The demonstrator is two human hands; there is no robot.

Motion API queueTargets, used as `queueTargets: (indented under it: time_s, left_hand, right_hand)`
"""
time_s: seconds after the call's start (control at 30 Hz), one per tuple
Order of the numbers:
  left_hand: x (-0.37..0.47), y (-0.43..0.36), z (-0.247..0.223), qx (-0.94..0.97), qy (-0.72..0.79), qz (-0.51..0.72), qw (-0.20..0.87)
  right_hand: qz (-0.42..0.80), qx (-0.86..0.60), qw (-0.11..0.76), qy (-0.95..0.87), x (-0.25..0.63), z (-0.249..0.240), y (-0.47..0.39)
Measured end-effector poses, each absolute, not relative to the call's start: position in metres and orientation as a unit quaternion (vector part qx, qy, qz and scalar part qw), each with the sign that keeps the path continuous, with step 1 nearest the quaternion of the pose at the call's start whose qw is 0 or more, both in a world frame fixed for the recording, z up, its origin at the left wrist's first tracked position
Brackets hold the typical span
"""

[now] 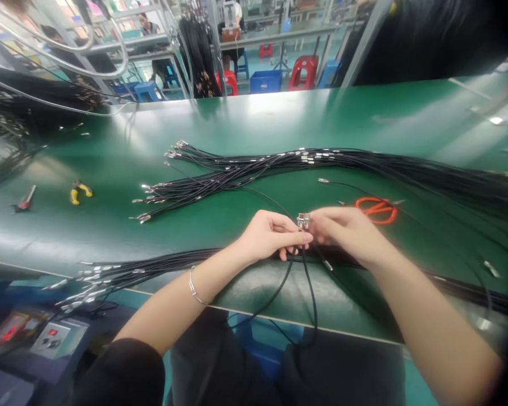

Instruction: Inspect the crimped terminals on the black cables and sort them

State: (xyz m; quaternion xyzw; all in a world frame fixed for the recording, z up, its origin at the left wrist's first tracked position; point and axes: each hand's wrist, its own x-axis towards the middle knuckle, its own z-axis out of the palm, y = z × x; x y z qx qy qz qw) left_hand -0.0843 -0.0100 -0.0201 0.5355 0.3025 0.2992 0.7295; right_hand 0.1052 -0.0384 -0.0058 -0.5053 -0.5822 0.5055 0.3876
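Between thumb and fingers my left hand (279,234) pinches a black cable (309,282) just below its metal connectors (303,220). The cable hangs in a loop over the table's front edge. My right hand (342,228) is at the connectors' right side, its fingers curled and slightly blurred; whether they grip the connectors is hidden. Behind both hands lies a long bundle of black cables (237,169) with silvery ends. A second cable bundle (152,265) runs along the near edge, passing under my forearms.
Orange-handled scissors (376,210) lie just beyond my right hand. Yellow-handled pliers (80,193) and a red-handled tool (24,200) rest at the left of the green table (254,121). Thin hoses (110,73) hang at upper left. A control box (59,338) stands below the left edge.
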Motion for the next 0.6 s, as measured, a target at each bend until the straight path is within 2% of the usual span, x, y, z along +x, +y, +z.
queueTargets:
  time_s: [0.1,0.6]
  left_hand:
    - [-0.080,-0.017,-0.024,0.539,0.296,0.263,0.744]
    - [-0.079,-0.020,-0.021,0.541,0.312,0.253,0.739]
  right_hand:
    - [0.509,-0.506,0.455,-0.528,0.105,-0.010,-0.038]
    - [0.492,-0.533,0.420,-0.545,0.098,0.001,-0.041]
